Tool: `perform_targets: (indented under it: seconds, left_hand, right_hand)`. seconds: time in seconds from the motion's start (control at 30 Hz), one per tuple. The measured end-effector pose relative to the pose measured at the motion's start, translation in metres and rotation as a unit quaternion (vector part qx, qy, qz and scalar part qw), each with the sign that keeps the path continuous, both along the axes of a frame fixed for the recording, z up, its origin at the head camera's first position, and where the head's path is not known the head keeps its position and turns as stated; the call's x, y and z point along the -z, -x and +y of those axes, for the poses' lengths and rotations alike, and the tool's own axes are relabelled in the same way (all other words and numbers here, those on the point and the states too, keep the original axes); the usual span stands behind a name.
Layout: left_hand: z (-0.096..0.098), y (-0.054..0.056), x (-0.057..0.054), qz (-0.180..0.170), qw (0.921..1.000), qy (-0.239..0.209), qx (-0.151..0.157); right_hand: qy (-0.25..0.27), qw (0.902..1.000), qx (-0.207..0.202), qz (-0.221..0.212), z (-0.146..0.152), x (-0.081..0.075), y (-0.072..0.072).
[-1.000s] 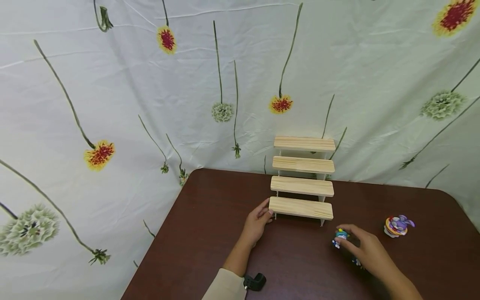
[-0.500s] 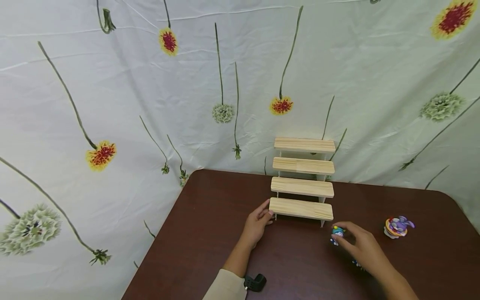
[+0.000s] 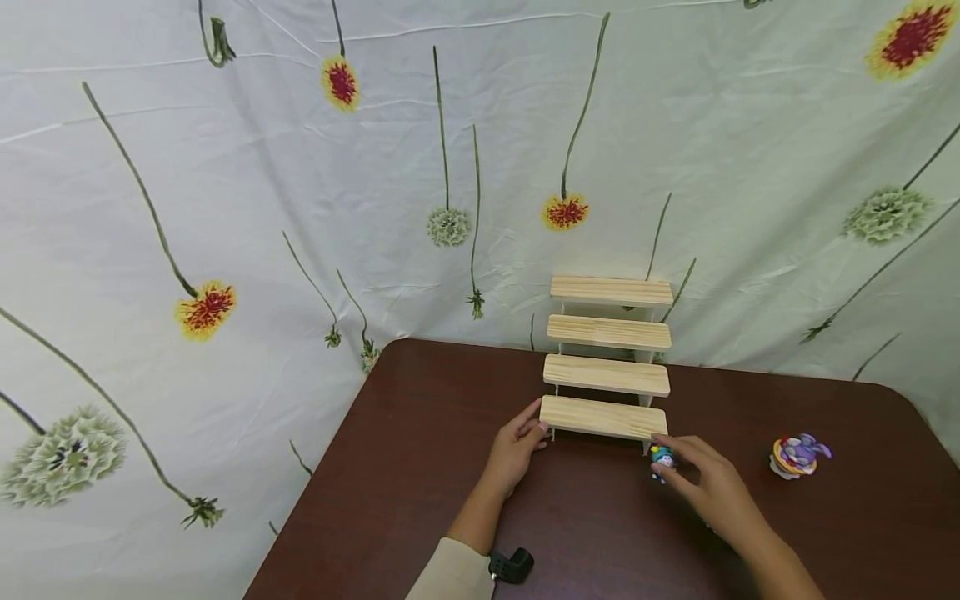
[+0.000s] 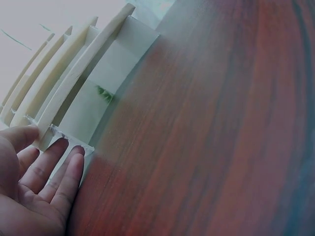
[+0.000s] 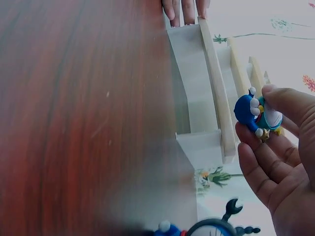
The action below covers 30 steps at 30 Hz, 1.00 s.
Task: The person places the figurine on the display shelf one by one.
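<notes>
A four-tier wooden display stand [image 3: 603, 417] with clear side supports stands at the table's back. My left hand [image 3: 512, 450] rests its fingertips against the left end of its lowest plank. In the left wrist view, the fingers [image 4: 42, 174] lie fairly straight beside the clear support. My right hand [image 3: 712, 483] pinches a small blue cartoon figurine [image 5: 256, 113] with a teal and white part between thumb and fingers. This figurine is just in front of the lowest plank's right corner, apart from the stand in the right wrist view.
A purple, long-eared figurine [image 3: 798, 454] in an orange-rimmed base stands at the table's right. Another blue figurine [image 5: 209, 228] shows at the right wrist view's bottom edge. Behind the dark wood table [image 3: 420, 467] hangs a flower-print cloth [image 3: 360, 183].
My right hand has moved left and slightly away from me, bringing the blue figurine closer to the stand's front right corner. My left hand stays at the stand's left end.
</notes>
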<state>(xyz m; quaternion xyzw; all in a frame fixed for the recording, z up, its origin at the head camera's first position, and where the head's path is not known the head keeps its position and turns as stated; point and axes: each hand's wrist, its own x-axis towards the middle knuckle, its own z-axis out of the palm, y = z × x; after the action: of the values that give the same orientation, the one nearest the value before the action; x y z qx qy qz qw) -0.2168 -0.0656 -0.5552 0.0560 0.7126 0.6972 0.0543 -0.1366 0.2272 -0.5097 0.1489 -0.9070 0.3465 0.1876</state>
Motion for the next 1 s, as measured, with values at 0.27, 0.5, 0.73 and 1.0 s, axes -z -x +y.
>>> perform_targets:
  seconds: [0.27, 0.5, 0.73, 1.0]
  left_hand:
    - [0.0, -0.001, 0.001, 0.0, 1.0, -0.006, -0.001]
    - [-0.001, 0.0, 0.0, 0.0, 1.0, -0.002, 0.003]
    - [-0.001, 0.001, 0.001, 0.002, 1.0, 0.001, 0.005]
    - [-0.001, 0.001, 0.002, 0.004, 1.0, 0.003, 0.002]
  right_hand:
    - [0.015, 0.9994, 0.017, -0.026, -0.011, -0.005, 0.005]
    - [0.022, 0.9995, 0.02, -0.008, -0.018, -0.005, 0.011]
    - [0.035, 0.9992, 0.015, 0.012, -0.026, -0.002, 0.017]
    - [0.047, 0.9986, 0.019, 0.011, -0.035, 0.0, 0.022]
